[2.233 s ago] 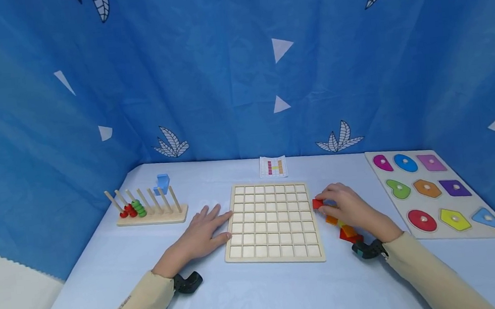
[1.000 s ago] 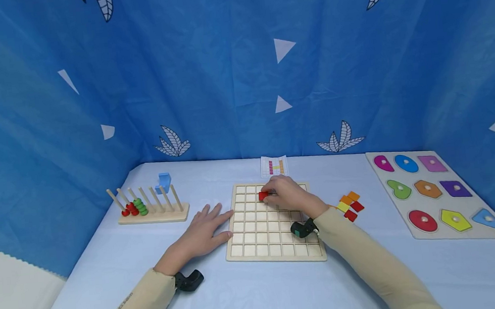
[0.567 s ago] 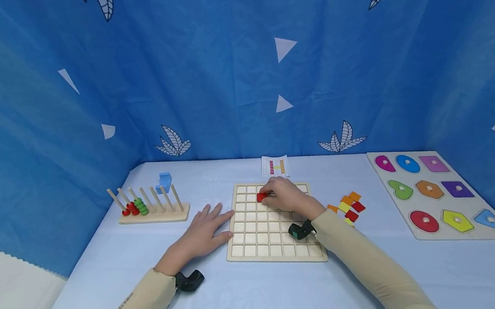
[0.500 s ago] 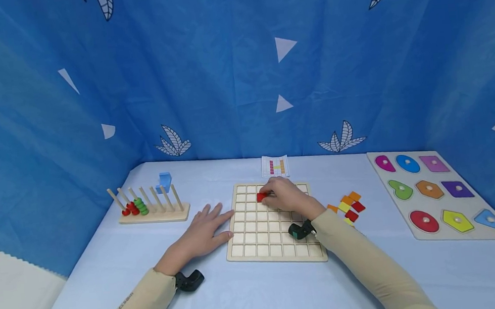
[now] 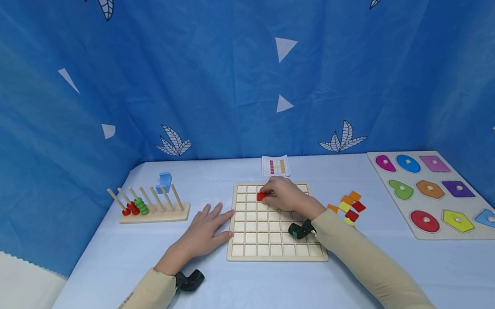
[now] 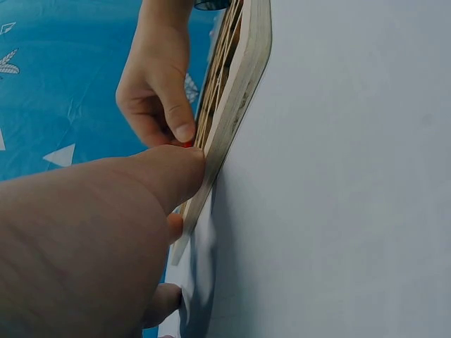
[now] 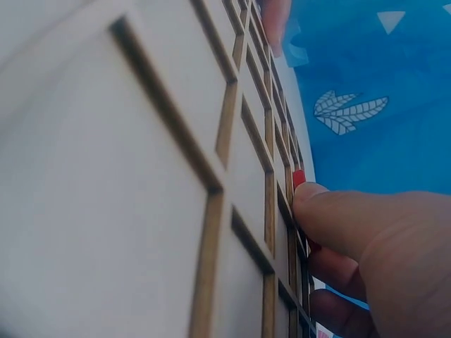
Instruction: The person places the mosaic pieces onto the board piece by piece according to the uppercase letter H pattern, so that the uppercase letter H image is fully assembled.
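The right hand (image 5: 284,193) is reaching over the grid board (image 5: 275,259) and pinching a red tile (image 5: 261,197) between thumb and fingers, near the board's far edge and left of its middle. The grip is sitting on the tile's side, presumably leaving the rest clear to line up with a cell; whether the tile is touching the cell floor is impossible to tell. The left hand (image 5: 203,231) is spreading its fingers wide and holding nothing, with its thumb touching the board's left edge, likely steadying it against sliding.

Just beyond the board, a printed card (image 5: 275,166) is showing coloured squares, probably lying there to stay in sight. Loose red, orange and yellow tiles (image 5: 344,206) are lying right of the board, handy for the right hand. A shape puzzle (image 5: 418,203) is lying farther right of it, and a peg rack (image 5: 155,217) is standing well left, both seemingly kept out of the way.
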The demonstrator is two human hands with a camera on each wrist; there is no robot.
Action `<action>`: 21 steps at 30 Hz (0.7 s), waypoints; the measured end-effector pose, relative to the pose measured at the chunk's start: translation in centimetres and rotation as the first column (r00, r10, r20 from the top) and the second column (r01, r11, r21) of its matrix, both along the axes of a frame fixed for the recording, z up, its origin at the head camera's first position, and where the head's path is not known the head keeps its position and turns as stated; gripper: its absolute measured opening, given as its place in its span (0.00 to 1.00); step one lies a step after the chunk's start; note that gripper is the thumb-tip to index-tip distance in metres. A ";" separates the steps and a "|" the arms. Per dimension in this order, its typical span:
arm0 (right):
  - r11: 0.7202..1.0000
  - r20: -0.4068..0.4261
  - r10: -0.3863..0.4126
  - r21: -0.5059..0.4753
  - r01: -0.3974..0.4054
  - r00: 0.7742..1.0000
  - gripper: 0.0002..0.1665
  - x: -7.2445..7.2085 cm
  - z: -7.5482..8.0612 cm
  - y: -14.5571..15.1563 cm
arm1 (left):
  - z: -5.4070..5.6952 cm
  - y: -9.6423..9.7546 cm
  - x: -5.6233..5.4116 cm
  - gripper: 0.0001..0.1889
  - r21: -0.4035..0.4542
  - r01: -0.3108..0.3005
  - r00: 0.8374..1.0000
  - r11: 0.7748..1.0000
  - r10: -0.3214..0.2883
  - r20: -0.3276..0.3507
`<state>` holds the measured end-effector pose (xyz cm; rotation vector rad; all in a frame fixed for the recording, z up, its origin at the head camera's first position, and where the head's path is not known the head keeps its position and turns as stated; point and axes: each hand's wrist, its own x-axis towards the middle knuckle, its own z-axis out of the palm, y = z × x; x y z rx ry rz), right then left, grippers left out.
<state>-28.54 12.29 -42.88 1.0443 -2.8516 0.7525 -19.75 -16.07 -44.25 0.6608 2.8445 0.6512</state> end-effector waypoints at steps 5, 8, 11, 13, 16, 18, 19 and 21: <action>1.000 -0.007 -0.006 0.006 0.006 1.000 0.15 0.0 0.0 0.0 | 0.0 0.0 0.0 0.32 -0.001 0.001 1.000 1.000 -0.001 -0.002; 1.000 -0.004 -0.011 0.009 0.011 1.000 0.15 0.0 0.0 -0.1 | 0.1 0.0 0.0 0.31 -0.001 0.001 1.000 1.000 -0.001 -0.001; 1.000 -0.003 -0.012 0.012 0.012 1.000 0.15 0.0 0.0 -0.1 | 0.2 0.0 0.1 0.31 0.000 0.000 1.000 1.000 0.000 0.003; 1.000 -0.004 -0.014 0.014 0.014 1.000 0.15 0.0 0.1 -0.1 | 0.2 0.1 0.1 0.31 0.001 -0.001 1.000 1.000 0.001 0.005; 1.000 -0.008 -0.014 0.017 0.014 1.000 0.15 0.0 0.0 0.0 | 0.3 0.1 0.1 0.31 0.001 -0.003 1.000 1.000 0.003 0.006; 1.000 -0.007 -0.015 0.019 0.015 1.000 0.15 0.0 0.0 0.0 | 0.3 0.1 0.1 0.31 0.000 -0.003 1.000 1.000 0.003 0.004; 1.000 -0.008 -0.015 0.020 0.015 1.000 0.15 -0.1 -0.1 -0.1 | 0.3 0.1 0.1 0.31 0.001 -0.003 1.000 1.000 0.003 0.003; 1.000 -0.009 -0.014 0.022 0.014 1.000 0.15 0.0 0.0 -0.1 | 0.4 0.1 0.2 0.31 0.000 -0.004 1.000 1.000 0.004 0.002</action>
